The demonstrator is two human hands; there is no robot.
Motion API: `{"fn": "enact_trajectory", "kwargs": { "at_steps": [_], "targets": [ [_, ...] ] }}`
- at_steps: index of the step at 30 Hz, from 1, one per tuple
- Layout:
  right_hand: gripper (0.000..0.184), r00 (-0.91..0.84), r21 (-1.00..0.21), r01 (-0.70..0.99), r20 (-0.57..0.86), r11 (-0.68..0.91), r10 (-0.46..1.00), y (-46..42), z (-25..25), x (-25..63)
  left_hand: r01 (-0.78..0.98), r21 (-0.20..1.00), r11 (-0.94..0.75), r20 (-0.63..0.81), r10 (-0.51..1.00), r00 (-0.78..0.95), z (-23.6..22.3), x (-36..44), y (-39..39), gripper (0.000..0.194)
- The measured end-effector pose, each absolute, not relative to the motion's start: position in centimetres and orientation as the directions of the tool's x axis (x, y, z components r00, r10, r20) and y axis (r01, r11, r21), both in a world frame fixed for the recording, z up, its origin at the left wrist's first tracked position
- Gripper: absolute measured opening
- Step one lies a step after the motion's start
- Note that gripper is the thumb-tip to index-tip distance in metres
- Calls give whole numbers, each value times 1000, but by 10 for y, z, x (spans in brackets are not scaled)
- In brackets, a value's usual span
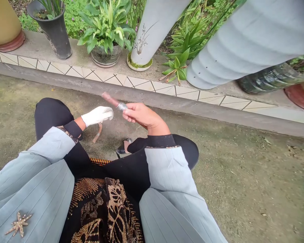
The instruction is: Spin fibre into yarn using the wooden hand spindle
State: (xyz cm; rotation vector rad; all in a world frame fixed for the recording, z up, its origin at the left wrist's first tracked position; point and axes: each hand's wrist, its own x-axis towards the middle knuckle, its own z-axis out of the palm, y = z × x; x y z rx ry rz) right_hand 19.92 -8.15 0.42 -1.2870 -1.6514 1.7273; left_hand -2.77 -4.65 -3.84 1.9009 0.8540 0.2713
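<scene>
Concrete ground [243,175] is edged by a tiled ledge [144,85]. Near it, a silver-banded rod [112,101] is pinched by the right hand [143,115] and could be dropped through loosened fingers. The gloved left hand [97,115] is half-curled, its hold unclear.

left hand [101,114]: white glove [92,116], fingers bent, near a bent brown piece [98,133] | right hand [140,114]: bare, holds a pink-brown stick [110,100] with a shiny band [122,106], end blurry | ledge [77,49]: carries a black pot [56,35], a leafy plant [107,30]; pale tiles [143,85] along its edge
</scene>
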Motion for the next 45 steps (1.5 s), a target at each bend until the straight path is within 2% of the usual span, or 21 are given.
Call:
{"fn": "enact_trajectory", "kwargs": {
  "at_steps": [2, 3, 5, 8, 10, 12, 14, 16, 18, 20, 22, 23, 26, 28, 31, 34, 37, 41, 45],
  "targets": [
    [28, -252, -926, 268, -332, -265, 909, -76, 2, 213, 451, 851, -270, -212, 609, 765, -40, -24, -50, 31],
    [27, -175, -902, 318, -359, -293, 917, -74, -1, 218, 450, 849, -278, -230, 572, 788, -40, -23, -51, 30],
    [22, -90, -783, 535, -427, -318, 900, -70, -6, 223, 436, 856, -279, -251, 513, 821, -41, -22, -52, 29],
    [17, -57, -443, 876, -492, -193, 869, -66, -11, 216, 412, 876, -252, -253, 486, 837, -42, -23, -51, 28],
    [19, -93, -259, 964, -541, -60, 836, -66, -11, 207, 409, 874, -263, -246, 487, 838, -42, -26, -49, 30],
    [20, -162, -184, 981, -610, 60, 775, -68, -12, 196, 410, 869, -277, -234, 498, 835, -40, -29, -47, 31],
    [16, -267, -218, 963, -704, 157, 658, -71, -12, 188, 414, 860, -297, -220, 516, 828, -35, -31, -46, 30],
    [16, -394, -343, 919, -770, 196, 502, -75, -12, 182, 432, 854, -289, -219, 553, 804, -30, -33, -46, 28],
    [15, -520, -498, 852, -771, 161, 368, -79, -9, 181, 451, 859, -244, -234, 596, 768, -26, -33, -47, 25],
    [12, -650, -659, 747, -696, 88, 305, -82, -2, 185, 455, 869, -194, -247, 626, 739, -24, -32, -47, 23],
    [13, -743, -804, 595, -555, -10, 374, -84, 6, 193, 428, 889, -163, -233, 643, 729, -27, -30, -48, 22],
    [15, -742, -857, 512, -474, -55, 475, -85, 9, 199, 411, 901, -140, -231, 647, 727, -30, -29, -47, 23],
    [17, -469, -920, 368, -308, -134, 827, -83, 11, 215, 380, 919, -101, -238, 628, 741, -42, -25, -48, 27],
    [15, -243, -881, 442, -301, -171, 922, -78, 6, 220, 409, 901, -149, -255, 580, 774, -47, -23, -50, 27],
    [13, -47, -682, 693, -366, -234, 929, -68, -6, 219, 451, 865, -220, -287, 521, 804, -45, -20, -55, 25],
    [16, -19, -438, 878, -433, -192, 901, -61, -13, 210, 437, 860, -263, -264, 504, 823, -39, -17, -59, 25],
    [20, -73, -284, 953, -541, -101, 838, -61, -15, 201, 421, 852, -310, -227, 507, 832, -36, -16, -61, 23],
    [15, -168, -212, 977, -719, 17, 675, -67, -16, 193, 438, 817, -376, -196, 532, 823, -34, -18, -60, 24],
    [17, -304, -320, 945, -797, 63, 522, -73, -17, 189, 498, 734, -462, -214, 539, 815, -32, -22, -55, 26]
  ]
}}
